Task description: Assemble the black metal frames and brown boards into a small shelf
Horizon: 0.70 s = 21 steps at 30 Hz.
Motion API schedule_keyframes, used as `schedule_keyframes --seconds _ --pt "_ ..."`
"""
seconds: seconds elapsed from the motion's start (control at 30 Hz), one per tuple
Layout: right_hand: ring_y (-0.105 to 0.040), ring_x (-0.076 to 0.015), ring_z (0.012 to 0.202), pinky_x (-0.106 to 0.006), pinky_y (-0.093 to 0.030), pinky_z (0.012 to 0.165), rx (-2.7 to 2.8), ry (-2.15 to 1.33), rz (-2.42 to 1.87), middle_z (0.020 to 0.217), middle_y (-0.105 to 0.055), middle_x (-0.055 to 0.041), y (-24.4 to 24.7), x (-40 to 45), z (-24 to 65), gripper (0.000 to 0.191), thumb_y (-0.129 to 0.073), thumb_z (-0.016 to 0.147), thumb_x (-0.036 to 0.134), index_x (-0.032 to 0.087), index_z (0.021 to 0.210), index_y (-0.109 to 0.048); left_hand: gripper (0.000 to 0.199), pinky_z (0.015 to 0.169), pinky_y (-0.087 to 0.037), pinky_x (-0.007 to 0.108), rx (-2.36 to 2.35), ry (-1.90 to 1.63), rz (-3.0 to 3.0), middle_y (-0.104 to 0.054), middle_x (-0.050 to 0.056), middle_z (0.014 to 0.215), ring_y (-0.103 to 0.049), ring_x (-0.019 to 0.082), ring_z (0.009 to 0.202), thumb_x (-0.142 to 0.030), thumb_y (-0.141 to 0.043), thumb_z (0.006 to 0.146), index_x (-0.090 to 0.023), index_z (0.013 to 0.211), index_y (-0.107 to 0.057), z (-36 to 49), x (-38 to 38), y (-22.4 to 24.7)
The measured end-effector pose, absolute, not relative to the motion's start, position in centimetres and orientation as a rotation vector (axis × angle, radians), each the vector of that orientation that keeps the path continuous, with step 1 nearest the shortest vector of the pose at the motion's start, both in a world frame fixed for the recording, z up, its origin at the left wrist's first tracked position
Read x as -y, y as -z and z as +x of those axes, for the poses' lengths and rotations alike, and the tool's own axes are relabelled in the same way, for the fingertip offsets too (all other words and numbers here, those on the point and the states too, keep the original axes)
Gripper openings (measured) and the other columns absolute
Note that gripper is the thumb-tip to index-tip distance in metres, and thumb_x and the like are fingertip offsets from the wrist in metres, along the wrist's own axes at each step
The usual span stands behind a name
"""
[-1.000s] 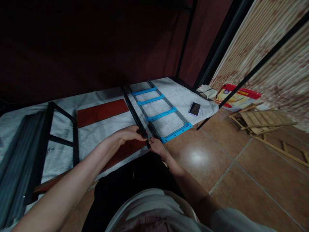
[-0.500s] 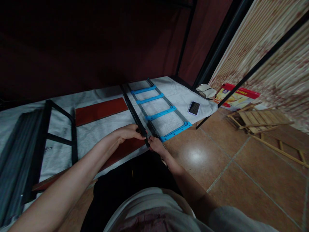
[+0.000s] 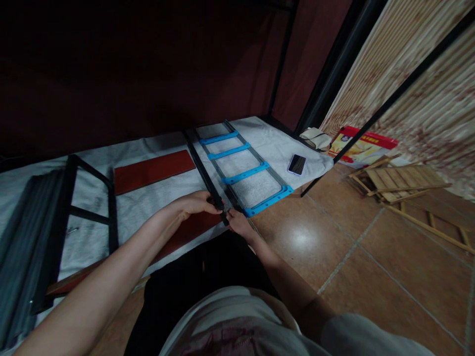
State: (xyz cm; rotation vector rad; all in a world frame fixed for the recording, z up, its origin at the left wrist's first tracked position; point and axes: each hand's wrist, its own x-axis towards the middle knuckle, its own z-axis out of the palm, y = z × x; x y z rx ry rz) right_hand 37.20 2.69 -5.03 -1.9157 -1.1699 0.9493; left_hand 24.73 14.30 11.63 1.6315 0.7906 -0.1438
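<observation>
My left hand (image 3: pixel 202 202) is closed round the near part of a long black bar (image 3: pixel 204 170), which lies away from me over the pale cloth. At the bar's near end, my right hand (image 3: pixel 236 220) has its fingers pinched together; whatever sits between them is too small to make out. Right of the bar is a ladder-like frame with grey rails and blue crosspieces (image 3: pixel 247 173). One red-brown board (image 3: pixel 154 170) lies left of the bar, and another (image 3: pixel 189 232) is partly covered by my left forearm.
A black metal frame (image 3: pixel 113 217) and a bundle of grey tubes (image 3: pixel 27 237) lie at the left. Toward the right are a phone (image 3: pixel 297 164), a slanting black pole (image 3: pixel 386 106), a red and yellow box (image 3: pixel 365 146) and folded wooden furniture (image 3: pixel 404 183) on the tiled floor.
The whole view has shifted very slightly. Both hands keep nearly the same places at the near end of the black bar.
</observation>
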Motion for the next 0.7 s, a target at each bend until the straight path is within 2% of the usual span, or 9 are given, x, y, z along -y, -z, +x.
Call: schedule_keyframes --seconds 0.13,0.33,0.57,0.63,0.7 --pt "-0.058 -0.0132 0.058 -0.023 -0.044 0.057 1.168 -1.037 -1.832 0.066 -0.060 0.0025 5.1 -2.1 37.4 0.023 -0.037 0.101 0.028 0.022 0.102 -0.059 0.051 0.105 -0.041 0.038 -0.781 0.150 1.627 -0.077 0.003 0.095 -0.064 0.029 0.110 -0.042 -0.087 0.045 -0.019 0.088 -0.074 24.8 -14.2 -12.0" --pt "-0.060 -0.0159 0.068 -0.025 -0.043 0.063 1.198 -0.944 -1.924 0.075 -0.063 -0.0027 4.8 -2.5 37.7 0.018 -0.047 0.096 0.026 0.022 0.087 -0.062 0.049 0.105 -0.041 0.039 -0.763 0.160 1.628 -0.077 0.005 0.096 -0.064 0.029 0.108 -0.039 -0.086 0.047 -0.017 0.090 -0.074 25.0 -14.1 -12.1" --pt "-0.056 -0.0110 0.054 -0.020 -0.041 0.054 1.153 -1.081 -1.819 0.065 -0.056 0.0051 4.6 -1.9 37.4 0.024 -0.037 0.101 0.029 0.022 0.112 -0.057 0.051 0.102 -0.044 0.038 -0.781 0.147 1.615 -0.077 0.005 0.098 -0.066 0.028 0.106 -0.037 -0.084 0.048 -0.016 0.093 -0.073 24.7 -14.3 -11.5" --pt "-0.059 -0.0120 0.058 -0.021 -0.044 0.058 1.222 -1.028 -1.874 0.068 -0.059 0.0035 4.4 -1.9 37.4 0.026 -0.037 0.101 0.026 0.021 0.113 -0.059 0.051 0.101 -0.045 0.038 -0.803 0.136 1.610 -0.076 0.005 0.097 -0.066 0.028 0.106 -0.035 -0.084 0.047 -0.016 0.092 -0.072 24.7 -14.3 -11.4" --pt "-0.064 -0.0142 0.069 -0.023 -0.047 0.065 1.319 -0.935 -1.954 0.078 -0.066 0.0000 4.1 -2.2 37.4 0.027 -0.039 0.099 0.022 0.022 0.115 -0.060 0.049 0.100 -0.046 0.037 -0.823 0.125 1.602 -0.076 0.004 0.096 -0.066 0.028 0.105 -0.034 -0.084 0.046 -0.016 0.090 -0.072 24.7 -14.2 -11.3"
